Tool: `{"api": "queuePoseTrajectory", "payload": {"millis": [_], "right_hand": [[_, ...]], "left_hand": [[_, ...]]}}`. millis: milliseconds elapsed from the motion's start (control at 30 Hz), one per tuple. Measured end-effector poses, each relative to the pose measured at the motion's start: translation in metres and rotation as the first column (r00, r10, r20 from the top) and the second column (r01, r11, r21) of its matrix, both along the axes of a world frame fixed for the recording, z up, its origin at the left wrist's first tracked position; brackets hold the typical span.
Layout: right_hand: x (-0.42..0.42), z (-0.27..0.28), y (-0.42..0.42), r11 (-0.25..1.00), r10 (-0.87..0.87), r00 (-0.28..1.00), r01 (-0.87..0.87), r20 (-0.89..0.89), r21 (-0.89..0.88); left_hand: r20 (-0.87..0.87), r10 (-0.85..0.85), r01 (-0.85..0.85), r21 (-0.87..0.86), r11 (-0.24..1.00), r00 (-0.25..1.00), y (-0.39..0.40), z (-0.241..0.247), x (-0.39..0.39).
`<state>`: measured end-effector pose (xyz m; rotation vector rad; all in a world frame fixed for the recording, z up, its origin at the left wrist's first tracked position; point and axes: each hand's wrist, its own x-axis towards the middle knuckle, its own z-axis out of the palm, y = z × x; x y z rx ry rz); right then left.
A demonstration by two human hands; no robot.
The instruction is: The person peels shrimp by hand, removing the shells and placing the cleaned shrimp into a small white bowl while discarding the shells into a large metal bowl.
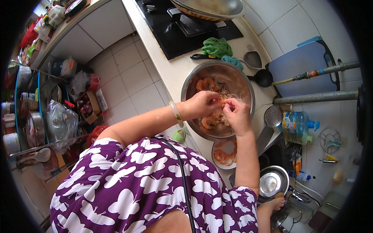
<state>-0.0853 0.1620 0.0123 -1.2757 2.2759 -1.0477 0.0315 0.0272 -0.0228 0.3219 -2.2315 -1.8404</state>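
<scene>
Both my hands are over a large stainless steel bowl (189, 78) on the counter. My left hand (204, 103), with a pale bangle (175, 113) at the wrist, and my right hand (237, 113) meet at a small orange shrimp (223, 102), pinched between their fingertips and partly hidden by them. Cooked shrimp (208, 123) and a heap of shell pieces (218, 117) lie in the bowl below. Partly under my right forearm, a white plate with a dark rim (215, 161) holds several peeled shrimp (223, 154).
A wok (214, 7) stands on the black cooktop (166, 35). Green mesh cloth (217, 47), a spatula (252, 60) and a black ladle (263, 78) lie beyond the bowl. Another person's hand (276, 203) is by the metal basin (274, 183) in the sink.
</scene>
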Motion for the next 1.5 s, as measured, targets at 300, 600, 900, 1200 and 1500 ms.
{"api": "queuePoseTrajectory", "payload": {"millis": [300, 600, 900, 1200, 1500], "right_hand": [[-0.005, -0.010, 0.007, 0.996, 0.015, 0.989, 0.000, 0.149, -0.095], [0.002, 0.002, -0.008, 0.997, 0.058, 0.990, -0.064, -0.125, -0.045], [-0.004, 0.009, 0.000, 0.989, 0.141, 0.963, -0.148, -0.228, -0.011], [-0.001, 0.006, -0.008, 0.991, 0.110, 0.968, -0.123, -0.224, -0.044], [-0.002, 0.007, -0.001, 1.000, -0.006, 0.997, 0.006, -0.075, 0.006]], "left_hand": [[0.122, -0.008, 0.011, -0.026, 1.000, 0.992, -0.004, 0.010, -0.001], [0.088, -0.020, 0.011, 0.097, 0.995, 0.996, 0.003, 0.004, 0.002], [0.034, 0.054, -0.052, -0.052, 0.997, 0.998, -0.004, 0.012, 0.007], [0.047, 0.058, -0.051, -0.137, 0.989, 0.997, -0.002, 0.010, 0.010], [0.110, 0.025, -0.053, 0.253, 0.966, 0.994, -0.002, 0.003, 0.007]]}}
